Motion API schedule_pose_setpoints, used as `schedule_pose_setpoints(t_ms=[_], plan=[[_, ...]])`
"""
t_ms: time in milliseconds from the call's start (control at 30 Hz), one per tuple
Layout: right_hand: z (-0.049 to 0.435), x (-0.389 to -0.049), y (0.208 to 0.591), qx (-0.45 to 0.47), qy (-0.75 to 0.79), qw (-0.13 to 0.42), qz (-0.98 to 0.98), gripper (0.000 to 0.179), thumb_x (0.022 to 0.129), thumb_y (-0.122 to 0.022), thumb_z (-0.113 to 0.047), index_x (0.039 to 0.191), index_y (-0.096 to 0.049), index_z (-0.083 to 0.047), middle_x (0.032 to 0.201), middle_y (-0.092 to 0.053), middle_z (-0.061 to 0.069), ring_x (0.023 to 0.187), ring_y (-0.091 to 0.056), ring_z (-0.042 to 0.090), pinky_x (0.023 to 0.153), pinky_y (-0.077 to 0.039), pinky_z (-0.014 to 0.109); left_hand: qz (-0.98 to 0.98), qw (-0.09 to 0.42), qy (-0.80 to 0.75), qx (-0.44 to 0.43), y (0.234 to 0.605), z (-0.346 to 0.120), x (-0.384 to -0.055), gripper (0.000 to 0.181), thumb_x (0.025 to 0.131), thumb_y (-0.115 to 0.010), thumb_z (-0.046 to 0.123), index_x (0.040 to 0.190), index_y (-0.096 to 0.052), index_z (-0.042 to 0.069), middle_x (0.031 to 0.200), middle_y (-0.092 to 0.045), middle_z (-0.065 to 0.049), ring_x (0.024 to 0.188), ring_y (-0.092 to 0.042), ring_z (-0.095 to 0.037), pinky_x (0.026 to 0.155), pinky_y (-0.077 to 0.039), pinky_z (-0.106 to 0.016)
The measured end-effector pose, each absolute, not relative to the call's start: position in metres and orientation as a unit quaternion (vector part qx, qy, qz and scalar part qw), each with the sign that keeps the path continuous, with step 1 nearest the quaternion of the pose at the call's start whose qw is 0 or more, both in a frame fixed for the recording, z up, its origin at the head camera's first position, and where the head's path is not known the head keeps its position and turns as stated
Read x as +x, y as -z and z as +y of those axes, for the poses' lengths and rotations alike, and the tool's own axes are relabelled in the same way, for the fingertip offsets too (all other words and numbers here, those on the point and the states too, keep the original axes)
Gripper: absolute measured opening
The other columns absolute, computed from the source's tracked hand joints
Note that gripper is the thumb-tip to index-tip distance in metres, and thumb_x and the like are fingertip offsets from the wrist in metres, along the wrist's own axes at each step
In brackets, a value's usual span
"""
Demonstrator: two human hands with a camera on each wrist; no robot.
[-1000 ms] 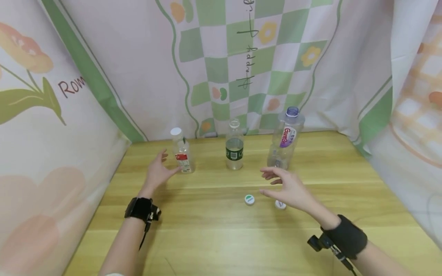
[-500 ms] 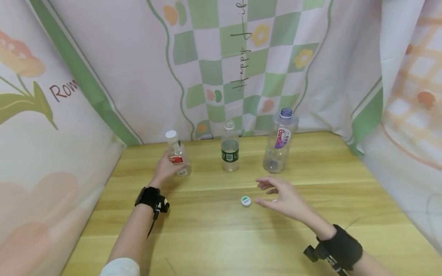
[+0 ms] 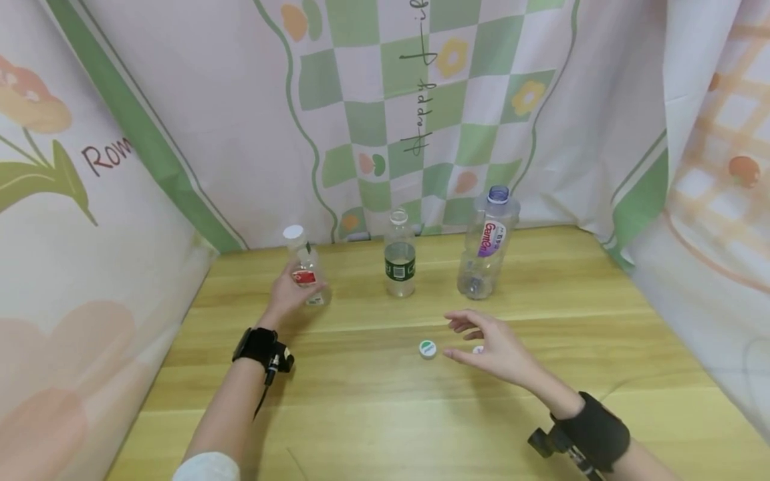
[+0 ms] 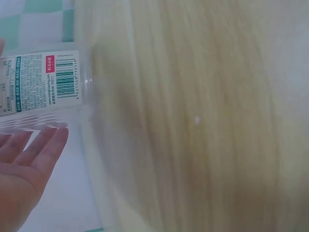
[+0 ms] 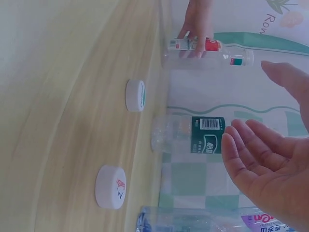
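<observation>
My left hand (image 3: 296,289) holds a small clear bottle (image 3: 304,268) with a red label and a white cap at the back left of the wooden table (image 3: 373,414). In the left wrist view the small bottle (image 4: 41,84) lies between thumb and fingers (image 4: 36,150). My right hand (image 3: 481,339) hovers open over two loose caps. One is a green-marked cap (image 3: 428,349). The other is a white cap (image 3: 478,349), partly hidden by the fingers. The right wrist view shows both the green-marked cap (image 5: 135,95) and the white cap (image 5: 110,186) on the wood.
An uncapped bottle with a green label (image 3: 400,257) stands at the back centre. A larger uncapped bottle with a purple label (image 3: 484,244) stands to its right. Patterned cloth walls (image 3: 421,100) close in the table on three sides.
My left hand has reached forward and closed on the small bottle. The right hand has sunk a little over the caps and stays open.
</observation>
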State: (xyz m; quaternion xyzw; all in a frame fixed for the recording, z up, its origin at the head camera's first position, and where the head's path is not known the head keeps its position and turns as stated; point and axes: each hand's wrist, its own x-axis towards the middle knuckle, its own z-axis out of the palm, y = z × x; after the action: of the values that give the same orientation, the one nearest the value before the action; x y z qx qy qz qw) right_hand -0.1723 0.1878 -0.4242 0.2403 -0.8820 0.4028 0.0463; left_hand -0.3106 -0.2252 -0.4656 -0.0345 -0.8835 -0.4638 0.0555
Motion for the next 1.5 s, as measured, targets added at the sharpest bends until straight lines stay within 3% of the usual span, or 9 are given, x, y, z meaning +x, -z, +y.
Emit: schedule_pose_setpoints(t_ms=[433, 567, 800, 1267, 1500], plan=[[0.184, -0.179, 0.422, 0.238, -0.411, 0.032, -0.879, 0.056, 0.084, -0.087, -0.016, 0.131, -0.063, 0.003, 0.115, -0.073, 0.017, 0.102, -0.072, 0.031, 0.089, -0.063, 0.044, -0.88, 0.072, 0.464, -0.073, 0.432, -0.216, -0.263, 0.085, 0.084, -0.087, 0.02, 0.155, -0.042, 0.006, 0.132, -0.065, -0.026, 0.109, -0.069, -0.04, 0.09, -0.062, -0.051], [0.182, -0.181, 0.422, 0.241, -0.414, 0.033, -0.877, 0.055, 0.084, -0.086, -0.013, 0.131, -0.063, 0.004, 0.115, -0.073, 0.017, 0.103, -0.071, 0.033, 0.089, -0.063, 0.044, -0.888, 0.074, 0.448, -0.074, 0.429, -0.207, -0.243, 0.083, 0.081, -0.089, 0.025, 0.152, -0.047, 0.008, 0.132, -0.066, -0.022, 0.11, -0.069, -0.039, 0.09, -0.062, -0.052], [0.178, -0.187, 0.417, 0.247, -0.438, 0.034, -0.864, 0.056, 0.084, -0.086, -0.014, 0.131, -0.063, 0.006, 0.114, -0.073, 0.019, 0.103, -0.072, 0.035, 0.091, -0.063, 0.043, -0.902, 0.093, 0.411, -0.092, 0.431, -0.183, -0.216, 0.083, 0.074, -0.094, 0.026, 0.146, -0.055, 0.009, 0.133, -0.068, -0.016, 0.118, -0.066, -0.035, 0.101, -0.055, -0.058], [0.161, -0.199, 0.392, 0.249, -0.452, 0.042, -0.856, 0.053, 0.088, -0.083, -0.012, 0.133, -0.061, 0.006, 0.114, -0.073, 0.018, 0.103, -0.072, 0.032, 0.092, -0.062, 0.044, -0.925, 0.118, 0.34, -0.126, 0.444, -0.142, -0.178, 0.09, 0.069, -0.097, 0.027, 0.146, -0.058, 0.006, 0.132, -0.068, -0.021, 0.115, -0.068, -0.04, 0.098, -0.058, -0.056], [0.147, -0.203, 0.376, 0.234, -0.434, 0.04, -0.869, 0.049, 0.095, -0.077, -0.022, 0.136, -0.062, 0.0, 0.112, -0.075, 0.015, 0.098, -0.073, 0.025, 0.087, -0.063, 0.037, -0.935, 0.113, 0.307, -0.137, 0.444, -0.131, -0.17, 0.091, 0.069, -0.097, 0.033, 0.147, -0.058, 0.007, 0.133, -0.069, -0.02, 0.119, -0.067, -0.038, 0.098, -0.058, -0.053]])
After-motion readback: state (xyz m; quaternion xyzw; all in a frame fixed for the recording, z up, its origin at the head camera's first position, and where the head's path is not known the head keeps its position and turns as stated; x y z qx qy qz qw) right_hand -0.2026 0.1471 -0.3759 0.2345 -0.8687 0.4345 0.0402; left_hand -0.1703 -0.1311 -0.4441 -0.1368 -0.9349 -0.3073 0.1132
